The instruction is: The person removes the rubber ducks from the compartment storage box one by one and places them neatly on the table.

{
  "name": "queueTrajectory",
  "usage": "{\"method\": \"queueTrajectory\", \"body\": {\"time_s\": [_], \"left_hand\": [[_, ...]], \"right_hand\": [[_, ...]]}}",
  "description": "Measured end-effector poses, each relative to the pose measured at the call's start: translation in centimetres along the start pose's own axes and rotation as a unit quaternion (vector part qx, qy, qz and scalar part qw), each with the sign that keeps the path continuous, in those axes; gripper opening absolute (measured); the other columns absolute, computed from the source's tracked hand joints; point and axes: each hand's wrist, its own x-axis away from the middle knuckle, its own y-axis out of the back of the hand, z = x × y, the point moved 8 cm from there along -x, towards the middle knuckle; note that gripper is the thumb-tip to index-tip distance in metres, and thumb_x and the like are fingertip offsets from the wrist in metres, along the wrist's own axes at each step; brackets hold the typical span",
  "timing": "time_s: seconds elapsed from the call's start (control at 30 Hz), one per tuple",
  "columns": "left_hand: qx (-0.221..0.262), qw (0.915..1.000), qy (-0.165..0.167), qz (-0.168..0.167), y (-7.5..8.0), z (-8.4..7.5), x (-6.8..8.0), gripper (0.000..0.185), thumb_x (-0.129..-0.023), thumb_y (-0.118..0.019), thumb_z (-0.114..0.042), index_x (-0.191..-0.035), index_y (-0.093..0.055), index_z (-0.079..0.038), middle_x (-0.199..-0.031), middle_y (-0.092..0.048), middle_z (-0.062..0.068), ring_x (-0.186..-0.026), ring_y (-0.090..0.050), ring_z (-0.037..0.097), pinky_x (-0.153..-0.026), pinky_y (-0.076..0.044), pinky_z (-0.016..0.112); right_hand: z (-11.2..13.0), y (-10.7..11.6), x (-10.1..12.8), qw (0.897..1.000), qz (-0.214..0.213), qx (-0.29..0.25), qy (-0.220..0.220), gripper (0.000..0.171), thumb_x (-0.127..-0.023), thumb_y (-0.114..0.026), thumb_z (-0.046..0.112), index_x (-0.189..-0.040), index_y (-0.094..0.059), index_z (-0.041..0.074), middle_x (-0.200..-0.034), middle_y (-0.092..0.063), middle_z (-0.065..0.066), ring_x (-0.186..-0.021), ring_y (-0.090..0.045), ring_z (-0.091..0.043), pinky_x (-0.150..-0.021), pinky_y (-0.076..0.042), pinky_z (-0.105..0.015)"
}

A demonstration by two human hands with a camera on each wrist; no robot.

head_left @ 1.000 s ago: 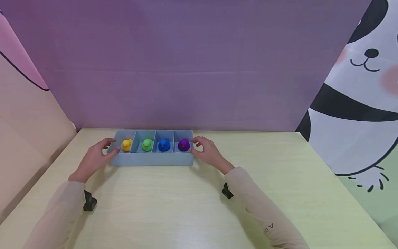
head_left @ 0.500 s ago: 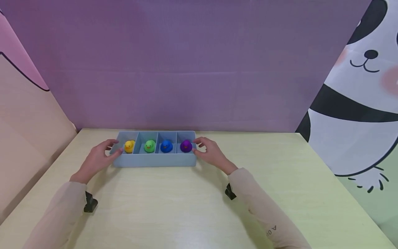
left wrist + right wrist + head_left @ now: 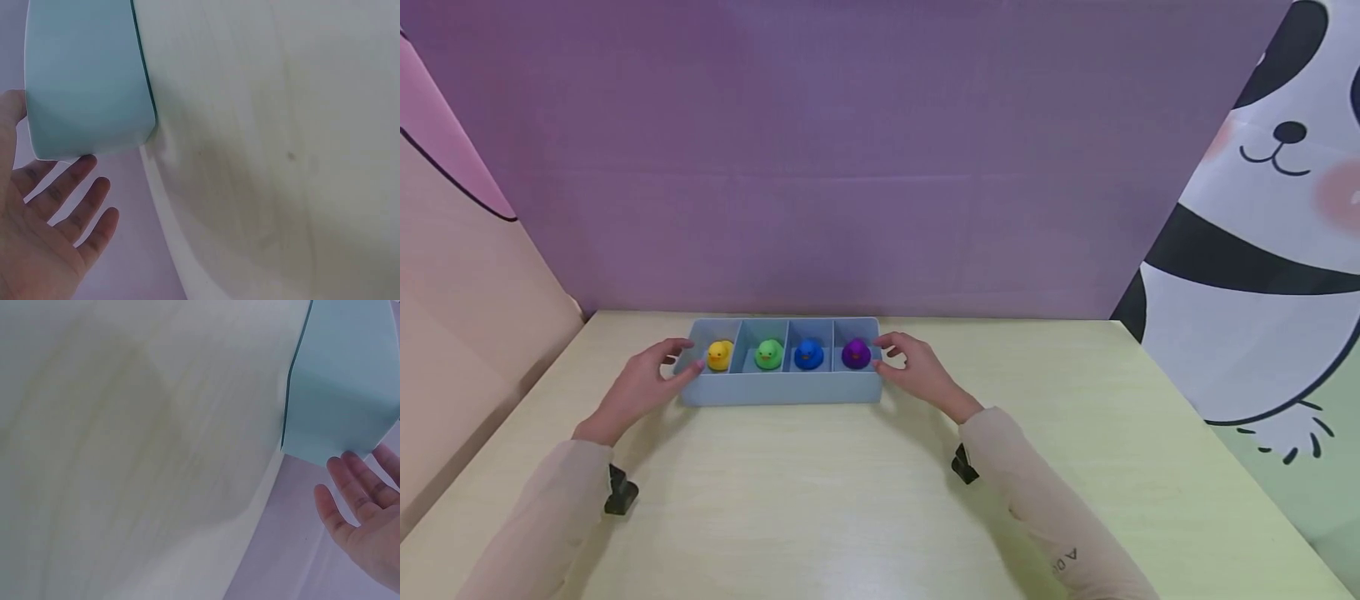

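A light blue divided box (image 3: 782, 389) stands at the table's far side in the head view. Each compartment has one rubber duck: from left to right a yellow duck (image 3: 719, 356), a green duck (image 3: 768, 355), a blue duck (image 3: 808, 354) and a purple duck (image 3: 856, 353). My left hand (image 3: 643, 379) holds the box's left end, thumb at the front corner and fingers farther back. At the opposite end, my right hand (image 3: 921, 371) holds it in the same way. Both wrist views show fingertips against the end walls, with the lower fingers spread beside them.
The pale wooden table (image 3: 835, 500) runs back to a purple backdrop (image 3: 865, 175). To the right hangs a sheet with a panda print (image 3: 1270, 350); a beige and pink sheet (image 3: 460, 275) closes off the left. A black wrist mount (image 3: 621, 490) sits under the left sleeve.
The box has shifted a little to the right and slightly toward me, with both hands moving along with it. The ducks stay in their compartments. The view has turned very slightly.
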Motion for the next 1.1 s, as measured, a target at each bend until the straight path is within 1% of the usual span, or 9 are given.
{"method": "queueTrajectory", "body": {"time_s": [0.2,0.3,0.57,0.87,1.1], "left_hand": [[0.001,0.9999,-0.010,0.007,-0.3,-0.8,0.0,0.059,-0.090,-0.052,-0.043,-0.132,-0.042,-0.001,-0.128,-0.047,0.026,-0.112,-0.048,0.043,-0.090,-0.041,0.056],[0.002,0.9998,-0.014,0.011,-0.5,-1.1,-0.1,0.060,-0.090,-0.052,-0.043,-0.132,-0.042,-0.002,-0.129,-0.047,0.025,-0.112,-0.048,0.043,-0.091,-0.042,0.056],[0.003,0.9997,-0.023,0.011,-1.1,-1.7,-0.4,0.058,-0.090,-0.053,-0.042,-0.130,-0.044,-0.002,-0.128,-0.048,0.024,-0.111,-0.049,0.041,-0.090,-0.043,0.055],[0.012,0.9988,-0.047,0.011,-1.8,-2.5,-0.9,0.054,-0.090,-0.054,-0.037,-0.129,-0.045,-0.001,-0.127,-0.051,0.024,-0.110,-0.050,0.041,-0.089,-0.043,0.054],[0.025,0.9976,-0.064,0.008,-2.4,-3.5,-1.2,0.052,-0.090,-0.056,-0.035,-0.128,-0.047,-0.001,-0.123,-0.054,0.023,-0.109,-0.052,0.040,-0.090,-0.043,0.053]], "right_hand": [[-0.3,0.6,0.4,1.000,0.003,-0.003,-0.002,0.037,-0.086,-0.059,0.017,-0.119,-0.054,-0.001,-0.118,-0.058,-0.019,-0.101,-0.056,-0.036,-0.084,-0.046,-0.054],[-0.7,0.9,0.6,1.000,0.003,-0.011,-0.011,0.037,-0.086,-0.060,0.017,-0.119,-0.054,-0.001,-0.117,-0.058,-0.018,-0.102,-0.056,-0.038,-0.084,-0.046,-0.055],[-1.1,1.7,1.1,1.000,0.000,-0.006,-0.014,0.037,-0.086,-0.060,0.016,-0.119,-0.054,0.000,-0.117,-0.059,-0.018,-0.101,-0.057,-0.035,-0.083,-0.047,-0.055],[-1.9,2.6,1.8,1.000,0.004,-0.011,-0.021,0.037,-0.086,-0.061,0.015,-0.119,-0.054,-0.001,-0.118,-0.058,-0.019,-0.101,-0.057,-0.035,-0.083,-0.047,-0.054],[-2.6,3.6,2.5,1.000,0.004,-0.002,-0.027,0.038,-0.086,-0.061,0.016,-0.120,-0.054,0.002,-0.119,-0.058,-0.017,-0.101,-0.058,-0.033,-0.082,-0.048,-0.048]]}}
